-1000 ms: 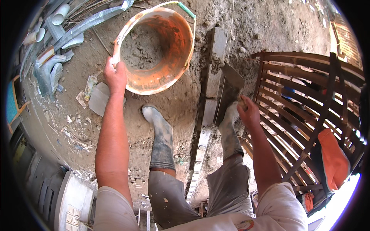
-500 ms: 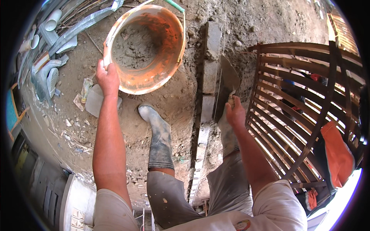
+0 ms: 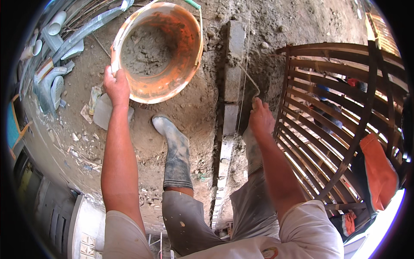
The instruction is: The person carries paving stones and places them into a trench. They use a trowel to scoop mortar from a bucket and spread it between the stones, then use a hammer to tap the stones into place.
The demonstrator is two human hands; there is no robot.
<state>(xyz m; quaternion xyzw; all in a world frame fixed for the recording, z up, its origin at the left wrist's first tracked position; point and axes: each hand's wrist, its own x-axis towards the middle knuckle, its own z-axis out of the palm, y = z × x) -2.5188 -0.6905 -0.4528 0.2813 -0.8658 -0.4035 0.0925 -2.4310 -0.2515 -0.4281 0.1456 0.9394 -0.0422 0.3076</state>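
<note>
My left hand (image 3: 116, 87) grips the near left rim of an orange bucket (image 3: 183, 80), which is tilted so its mouth faces me. Grey wet mortar (image 3: 146, 51) lies at its bottom. My right hand (image 3: 261, 117) is closed around the handle of a trowel (image 3: 253, 82). Its blade is turned edge-on, so only a thin line of it shows. The trowel's tip reaches the side of a low row of grey blocks (image 3: 236, 41), just right of a taut string (image 3: 245, 69). The blocks run from far to near between my boots.
A slatted bamboo panel (image 3: 327, 64) stands close on the right, with an orange and dark cloth (image 3: 379, 172) over it. Metal strips and pipes (image 3: 56, 26) pile up at far left, near a pale boot (image 3: 56, 88). My own left boot (image 3: 176, 151) stands on the soil.
The trowel blade has turned from showing its broad face to edge-on, its tip swinging left toward the blocks. The bucket has shifted slightly left in view, still in my left hand.
</note>
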